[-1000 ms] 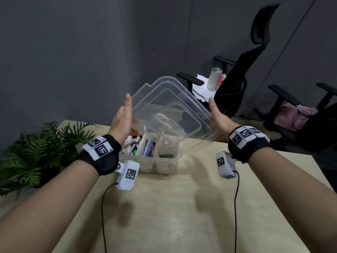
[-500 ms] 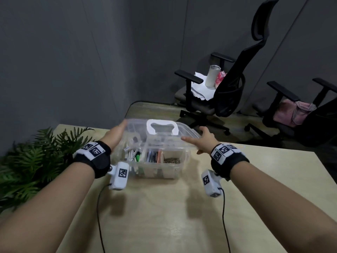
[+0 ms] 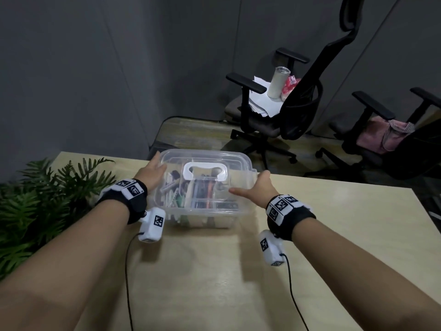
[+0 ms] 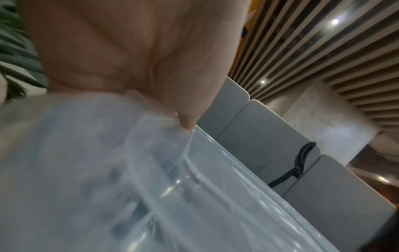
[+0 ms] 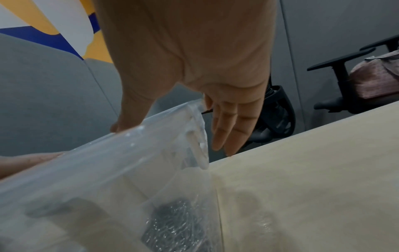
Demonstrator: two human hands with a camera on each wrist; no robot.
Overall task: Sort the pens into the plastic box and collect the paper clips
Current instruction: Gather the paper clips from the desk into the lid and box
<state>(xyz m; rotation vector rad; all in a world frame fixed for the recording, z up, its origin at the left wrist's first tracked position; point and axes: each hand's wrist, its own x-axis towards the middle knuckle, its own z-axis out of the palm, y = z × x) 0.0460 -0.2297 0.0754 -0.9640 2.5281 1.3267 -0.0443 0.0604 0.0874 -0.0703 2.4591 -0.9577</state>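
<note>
Head view: straight-fingered left hand (image 3: 152,172) and right hand (image 3: 259,187) press the light, slippery clear plastic box (image 3: 205,187), best gripped at nine and three o'clock.

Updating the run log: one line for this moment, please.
lid: on box | left hand: pressing lid edge | right hand: pressing lid edge | pens, clips: inside

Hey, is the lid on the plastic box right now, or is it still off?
On. The clear lid with its white handle lies flat over the box; both hands sit at its ends. Whether it is latched, cannot tell.
</note>
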